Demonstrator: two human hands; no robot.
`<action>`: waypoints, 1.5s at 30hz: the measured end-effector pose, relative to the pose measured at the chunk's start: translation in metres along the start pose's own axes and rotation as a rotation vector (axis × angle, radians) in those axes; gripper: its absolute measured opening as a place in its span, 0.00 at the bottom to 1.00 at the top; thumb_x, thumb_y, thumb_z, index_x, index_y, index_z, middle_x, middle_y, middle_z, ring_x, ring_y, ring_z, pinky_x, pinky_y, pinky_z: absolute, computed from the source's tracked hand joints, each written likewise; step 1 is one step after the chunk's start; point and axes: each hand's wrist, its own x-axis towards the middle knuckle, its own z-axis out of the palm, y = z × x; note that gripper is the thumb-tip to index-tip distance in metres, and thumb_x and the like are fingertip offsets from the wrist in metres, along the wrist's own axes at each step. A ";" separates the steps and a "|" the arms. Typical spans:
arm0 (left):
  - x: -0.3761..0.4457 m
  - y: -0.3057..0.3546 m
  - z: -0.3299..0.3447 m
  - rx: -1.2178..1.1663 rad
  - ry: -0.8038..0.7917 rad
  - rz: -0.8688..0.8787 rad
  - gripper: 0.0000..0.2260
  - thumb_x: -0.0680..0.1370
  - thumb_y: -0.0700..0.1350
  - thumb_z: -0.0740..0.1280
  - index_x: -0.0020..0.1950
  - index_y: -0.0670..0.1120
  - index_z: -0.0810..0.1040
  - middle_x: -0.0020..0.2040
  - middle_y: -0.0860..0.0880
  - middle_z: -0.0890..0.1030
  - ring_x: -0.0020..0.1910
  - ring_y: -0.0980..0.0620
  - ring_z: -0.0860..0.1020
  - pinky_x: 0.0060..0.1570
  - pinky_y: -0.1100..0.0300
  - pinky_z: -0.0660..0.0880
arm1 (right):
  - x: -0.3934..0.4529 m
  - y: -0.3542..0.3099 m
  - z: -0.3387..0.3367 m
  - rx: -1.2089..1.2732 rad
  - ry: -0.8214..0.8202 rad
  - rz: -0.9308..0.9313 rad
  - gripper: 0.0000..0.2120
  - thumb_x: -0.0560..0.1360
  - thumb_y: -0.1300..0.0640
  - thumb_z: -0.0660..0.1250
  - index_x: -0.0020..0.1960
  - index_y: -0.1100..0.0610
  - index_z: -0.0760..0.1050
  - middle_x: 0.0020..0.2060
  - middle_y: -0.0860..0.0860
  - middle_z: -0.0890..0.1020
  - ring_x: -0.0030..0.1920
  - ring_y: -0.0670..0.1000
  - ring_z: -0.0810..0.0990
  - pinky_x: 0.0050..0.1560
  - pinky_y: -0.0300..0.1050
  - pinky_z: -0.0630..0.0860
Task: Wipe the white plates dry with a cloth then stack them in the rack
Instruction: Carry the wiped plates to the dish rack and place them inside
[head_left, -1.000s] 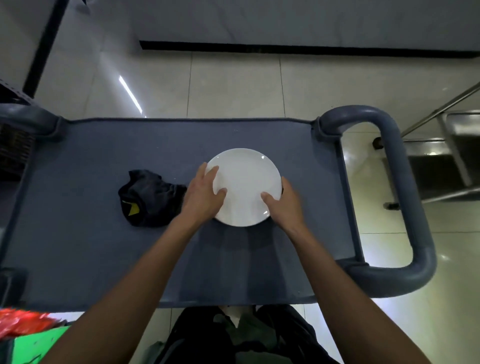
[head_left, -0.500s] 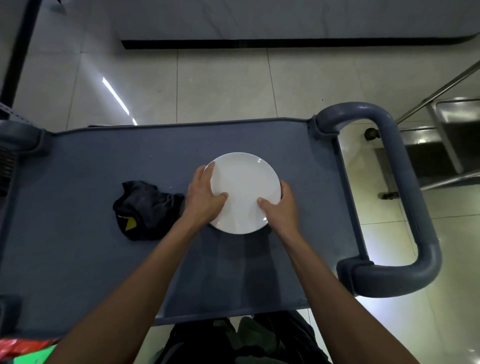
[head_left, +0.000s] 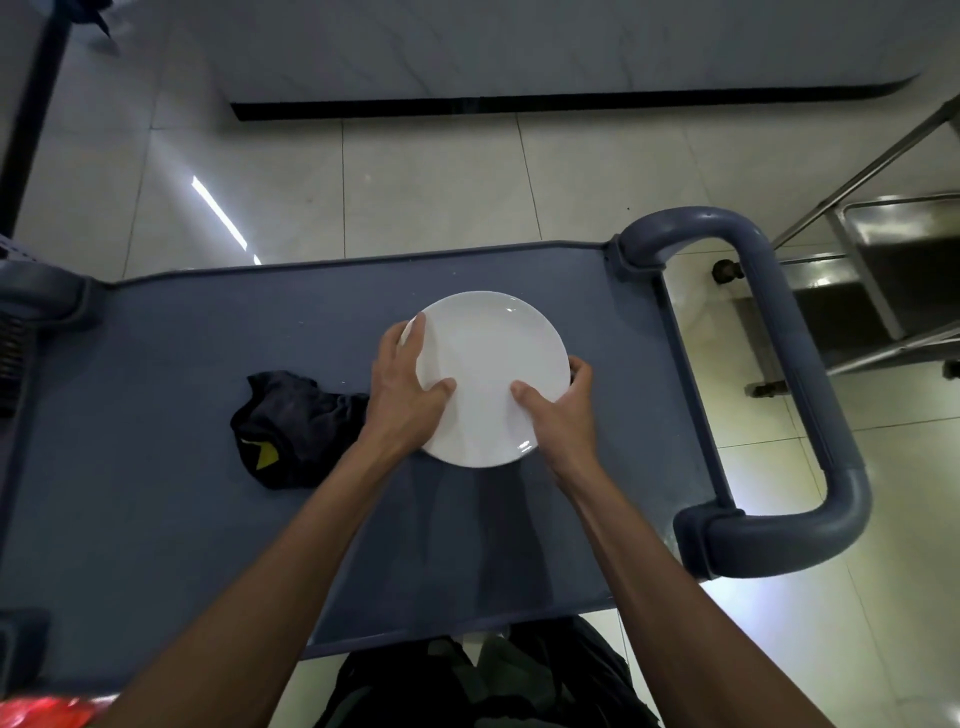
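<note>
Now the white plate sits face up over the middle of the blue cart top, gripped on both sides. Left hand is on its left rim, thumb curled onto the upper face, fingers running along the edge and tucked round it. Right hand takes the near right rim, thumb pressed on the face, fingers wrapped under the edge and mostly hidden. Whether the plate rests on the cart or is held just clear of it, I cannot tell. Just left of the left wrist lies a crumpled dark cloth with a yellow patch, touched by neither hand. Further right, the cart's thick grey handle loops out over the pale tiled floor. Beyond it, at the right edge, stands a steel frame.
</note>
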 end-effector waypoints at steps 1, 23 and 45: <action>0.000 0.002 -0.001 -0.003 0.003 0.010 0.37 0.73 0.45 0.70 0.80 0.54 0.57 0.74 0.55 0.59 0.69 0.54 0.63 0.66 0.56 0.66 | -0.002 -0.003 0.000 -0.010 0.021 -0.020 0.29 0.72 0.56 0.75 0.66 0.48 0.64 0.59 0.43 0.77 0.55 0.43 0.79 0.51 0.41 0.78; -0.065 0.108 0.057 0.075 -0.170 0.308 0.31 0.77 0.47 0.70 0.78 0.51 0.63 0.80 0.52 0.56 0.76 0.47 0.59 0.74 0.44 0.64 | -0.081 -0.005 -0.107 -0.016 0.442 -0.263 0.33 0.78 0.51 0.70 0.77 0.40 0.57 0.72 0.41 0.68 0.70 0.47 0.68 0.71 0.56 0.71; -0.332 0.247 0.283 0.270 -0.555 0.790 0.31 0.79 0.50 0.67 0.79 0.49 0.60 0.79 0.49 0.55 0.75 0.42 0.60 0.74 0.46 0.63 | -0.296 0.123 -0.397 0.203 1.033 -0.211 0.35 0.73 0.59 0.72 0.77 0.48 0.63 0.70 0.39 0.69 0.65 0.39 0.67 0.52 0.14 0.60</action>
